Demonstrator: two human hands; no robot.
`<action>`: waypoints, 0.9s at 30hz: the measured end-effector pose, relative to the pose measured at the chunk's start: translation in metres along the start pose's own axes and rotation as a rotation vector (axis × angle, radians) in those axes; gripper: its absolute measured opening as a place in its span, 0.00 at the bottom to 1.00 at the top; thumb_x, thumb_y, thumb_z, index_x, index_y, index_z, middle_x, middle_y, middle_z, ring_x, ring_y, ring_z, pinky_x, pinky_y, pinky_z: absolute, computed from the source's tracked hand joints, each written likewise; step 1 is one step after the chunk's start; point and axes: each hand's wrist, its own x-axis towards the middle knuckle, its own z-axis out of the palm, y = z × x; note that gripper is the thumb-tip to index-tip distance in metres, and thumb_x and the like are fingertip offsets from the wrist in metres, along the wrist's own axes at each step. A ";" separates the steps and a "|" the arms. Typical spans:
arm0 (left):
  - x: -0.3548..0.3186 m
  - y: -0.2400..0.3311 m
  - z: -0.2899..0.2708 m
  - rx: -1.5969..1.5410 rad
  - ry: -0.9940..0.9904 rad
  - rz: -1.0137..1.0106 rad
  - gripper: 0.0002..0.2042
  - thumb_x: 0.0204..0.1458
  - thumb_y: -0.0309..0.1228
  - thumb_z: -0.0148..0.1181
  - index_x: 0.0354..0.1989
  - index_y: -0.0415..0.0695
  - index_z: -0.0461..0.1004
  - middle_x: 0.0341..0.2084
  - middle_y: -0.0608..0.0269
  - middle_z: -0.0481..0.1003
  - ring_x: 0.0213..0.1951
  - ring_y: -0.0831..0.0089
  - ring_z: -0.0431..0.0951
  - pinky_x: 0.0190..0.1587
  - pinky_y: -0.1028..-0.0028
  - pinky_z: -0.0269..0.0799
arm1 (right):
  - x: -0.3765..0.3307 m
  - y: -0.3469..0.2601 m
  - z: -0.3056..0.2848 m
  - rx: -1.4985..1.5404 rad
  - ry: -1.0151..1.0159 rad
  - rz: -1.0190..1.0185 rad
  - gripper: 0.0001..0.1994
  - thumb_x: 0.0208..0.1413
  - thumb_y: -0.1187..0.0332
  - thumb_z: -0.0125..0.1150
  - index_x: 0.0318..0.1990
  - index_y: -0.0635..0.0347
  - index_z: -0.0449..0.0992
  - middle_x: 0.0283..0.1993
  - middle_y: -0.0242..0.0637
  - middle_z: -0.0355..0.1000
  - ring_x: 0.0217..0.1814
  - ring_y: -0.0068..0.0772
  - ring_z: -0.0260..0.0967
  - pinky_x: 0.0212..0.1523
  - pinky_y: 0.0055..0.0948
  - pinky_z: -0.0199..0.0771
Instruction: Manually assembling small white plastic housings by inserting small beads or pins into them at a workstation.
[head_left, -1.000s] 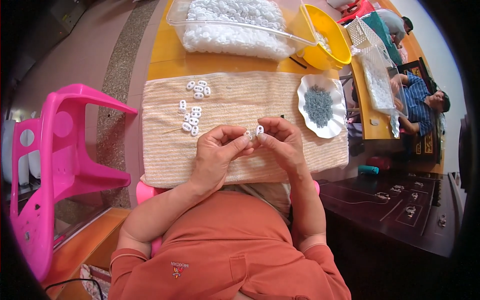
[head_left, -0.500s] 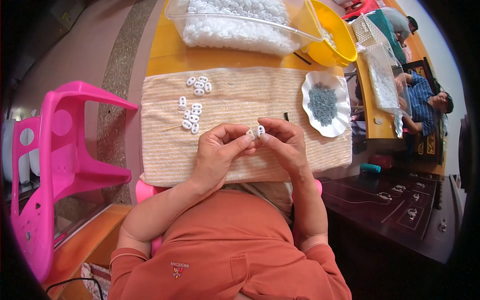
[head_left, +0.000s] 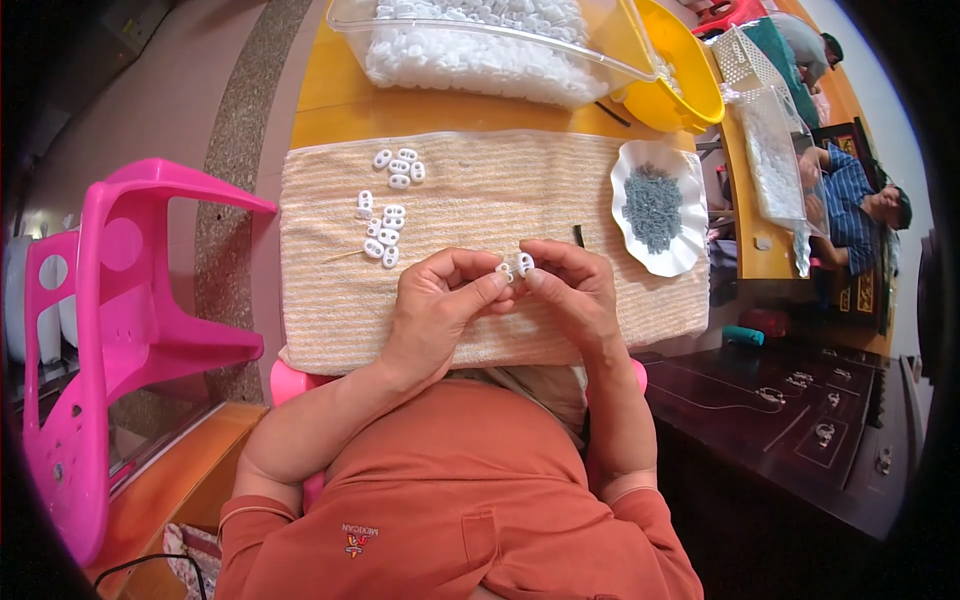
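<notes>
Over the striped towel [head_left: 480, 190], my left hand [head_left: 432, 300] pinches a small whitish plastic piece [head_left: 505, 270] between thumb and forefinger; its exact shape is partly hidden. Beside it, my right hand [head_left: 582, 290] grips a white oval plastic piece with two holes [head_left: 525, 263], held upright between thumb and fingers. The two pieces are very close; I cannot tell whether they touch. To the left lie a group of white two-hole pieces [head_left: 400, 167] and, nearer me, another group of similar pieces [head_left: 386, 236] beside a thin wooden stick [head_left: 345, 257].
A white wavy-rimmed plate [head_left: 690, 240] holds small grey pieces at the right. Behind the towel stand a clear bin [head_left: 350, 35] of white pieces and a yellow basin [head_left: 700, 100]. A black strip [head_left: 578, 236] lies on the towel. Pink chair [head_left: 95, 300] left; a person [head_left: 850, 205] sits right.
The view has shifted slightly, so the plate and basin appear a little farther right. Both hands keep their pinch, with the two-hole piece turned only slightly.
</notes>
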 end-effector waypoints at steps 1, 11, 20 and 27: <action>0.000 0.000 -0.001 0.005 -0.003 -0.004 0.08 0.54 0.22 0.58 0.41 0.34 0.73 0.34 0.56 0.78 0.35 0.74 0.79 0.40 0.77 0.78 | -0.001 -0.001 0.001 0.000 0.000 0.000 0.15 0.56 0.78 0.57 0.51 0.72 0.71 0.39 0.43 0.75 0.40 0.31 0.75 0.43 0.27 0.76; 0.000 0.000 -0.001 0.026 0.005 -0.029 0.08 0.54 0.23 0.59 0.41 0.34 0.73 0.33 0.57 0.77 0.34 0.75 0.78 0.40 0.78 0.77 | 0.000 -0.002 0.003 0.013 0.014 -0.012 0.15 0.56 0.78 0.57 0.52 0.71 0.71 0.39 0.44 0.75 0.40 0.31 0.75 0.44 0.28 0.76; 0.000 -0.001 -0.001 0.025 0.021 -0.052 0.08 0.54 0.23 0.59 0.41 0.35 0.73 0.33 0.58 0.77 0.34 0.77 0.78 0.39 0.79 0.77 | 0.000 -0.006 0.004 -0.003 0.010 -0.026 0.14 0.55 0.79 0.57 0.50 0.71 0.72 0.41 0.41 0.74 0.40 0.29 0.75 0.44 0.27 0.77; 0.000 -0.001 -0.002 0.030 0.023 -0.058 0.07 0.54 0.23 0.59 0.40 0.35 0.73 0.32 0.59 0.77 0.33 0.77 0.78 0.38 0.79 0.77 | 0.001 -0.005 0.003 -0.055 -0.038 -0.046 0.13 0.55 0.80 0.56 0.49 0.72 0.73 0.42 0.40 0.73 0.41 0.28 0.75 0.45 0.25 0.76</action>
